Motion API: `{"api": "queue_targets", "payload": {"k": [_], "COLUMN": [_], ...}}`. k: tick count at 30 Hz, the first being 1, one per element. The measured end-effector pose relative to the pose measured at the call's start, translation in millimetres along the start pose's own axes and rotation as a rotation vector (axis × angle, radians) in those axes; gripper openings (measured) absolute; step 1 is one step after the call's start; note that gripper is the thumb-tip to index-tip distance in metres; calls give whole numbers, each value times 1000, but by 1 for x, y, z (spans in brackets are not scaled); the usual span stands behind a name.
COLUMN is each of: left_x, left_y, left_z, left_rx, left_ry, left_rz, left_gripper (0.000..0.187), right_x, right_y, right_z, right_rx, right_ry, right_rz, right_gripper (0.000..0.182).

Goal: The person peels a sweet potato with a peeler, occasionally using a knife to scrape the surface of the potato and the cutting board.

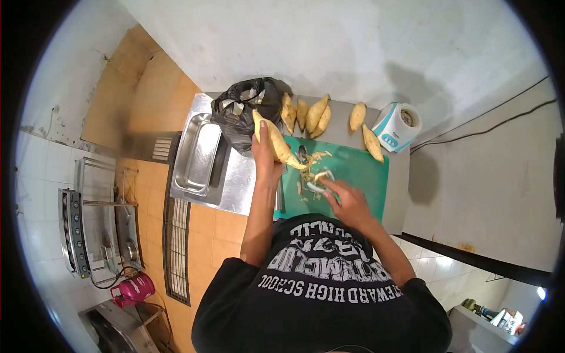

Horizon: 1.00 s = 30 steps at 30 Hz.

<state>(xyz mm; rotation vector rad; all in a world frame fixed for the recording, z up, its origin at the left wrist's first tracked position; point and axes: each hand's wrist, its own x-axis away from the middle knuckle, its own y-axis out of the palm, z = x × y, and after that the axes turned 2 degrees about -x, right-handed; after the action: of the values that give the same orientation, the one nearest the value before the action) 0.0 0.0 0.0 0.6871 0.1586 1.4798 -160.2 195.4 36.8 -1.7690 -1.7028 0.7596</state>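
Observation:
A long yellowish tuber (275, 144) is gripped in my left hand (264, 150), tilted above the left edge of the green cutting board (362, 176). My right hand (348, 203) is closed on a peeler (318, 188) with a pale frame, just below and right of the tuber's lower tip. Peel scraps (309, 170) lie scattered on the board beneath. A dark object (302, 152) rests near the board's top left. Several more tubers (318, 113) stand along the wall behind the board, and one (372, 143) overlaps its upper right corner.
Behind my left hand is a black plastic bag (238, 120). A steel sink (200, 156) is on the left. At the back right stands a white and teal appliance (395, 130). Further left are a stove (73, 232) and a pink gas cylinder (135, 288).

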Motion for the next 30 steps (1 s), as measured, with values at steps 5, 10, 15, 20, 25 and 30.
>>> {"api": "queue_targets", "payload": {"k": [5, 10, 15, 20, 25, 30], "left_x": [-7, 6, 11, 5, 15, 18], "left_y": [-6, 17, 24, 21, 27, 31], "left_z": [2, -22, -21, -23, -20, -22], "left_rx": [302, 138, 264, 406, 338, 295], "left_ry": [-262, -211, -336, -307, -239, -186], "left_rz": [-305, -262, -228, -221, -259, -283], "left_gripper": [46, 45, 40, 44, 42, 39], "right_x": [-38, -38, -37, -48, -62, -75], "right_y": [-3, -4, 0, 1, -10, -9], "right_z": [-24, -16, -17, -19, -31, -33], "right_rx": [-116, -147, -125, -84, -51, -67], "right_ry": [35, 27, 29, -44, -40, -66], "right_rz": [78, 123, 160, 245, 233, 257], "right_gripper": [37, 36, 35, 37, 35, 34]}}
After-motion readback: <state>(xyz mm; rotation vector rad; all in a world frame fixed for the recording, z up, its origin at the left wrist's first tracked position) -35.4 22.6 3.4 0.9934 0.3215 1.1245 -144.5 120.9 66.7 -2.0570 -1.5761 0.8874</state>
